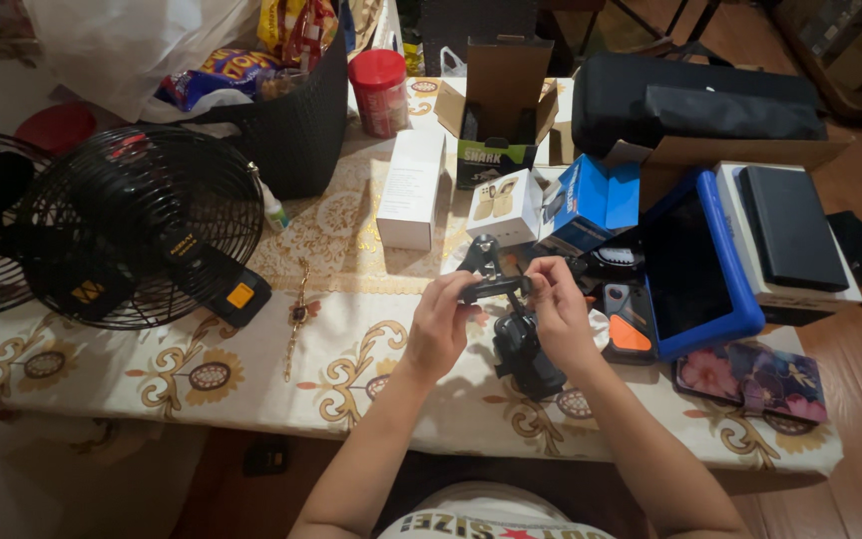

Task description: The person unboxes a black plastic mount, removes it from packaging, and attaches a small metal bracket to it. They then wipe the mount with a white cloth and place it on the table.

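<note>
Head view, thing in hand: a small black clamp mount [513, 329], a jointed piece with a thin bar on top and a thicker dark body hanging below, held just above the desk [251, 384] at the centre of the frame.
Left hand [441, 324]: its grip is closed around the left end of the top bar, fingers curled over it and thumb toward the middle.
Right hand [558, 309]: its grip pinches the right end of the same bar, fingertips on top, palm turned inward.
How it should handle: it looks like hard plastic with some metal, so stiff and light for its size, not fragile, but the joints probably swing loose, and the lower body may flop if only the bar is held.
Where to hold: the thick lower body looks the steadiest spot; the thin bar and hinge suit only fingertip work, and the smooth plastic could slip.
Right of the hands: a blue-cased tablet [695, 265] lies flat, with a black and orange gadget [629, 317] touching its left edge and a flowered wallet [753, 379] near the lower right.
Above the hands: a white box [412, 188], a blue box [594, 202] and an open cardboard box [503, 100] stand close together.
Left of the frame: a black fan [142, 225] rests on the patterned cloth, well apart from the hands, with a dark basket [296, 125] behind it.
Upper right: a black case [700, 100] sits at the back.
</note>
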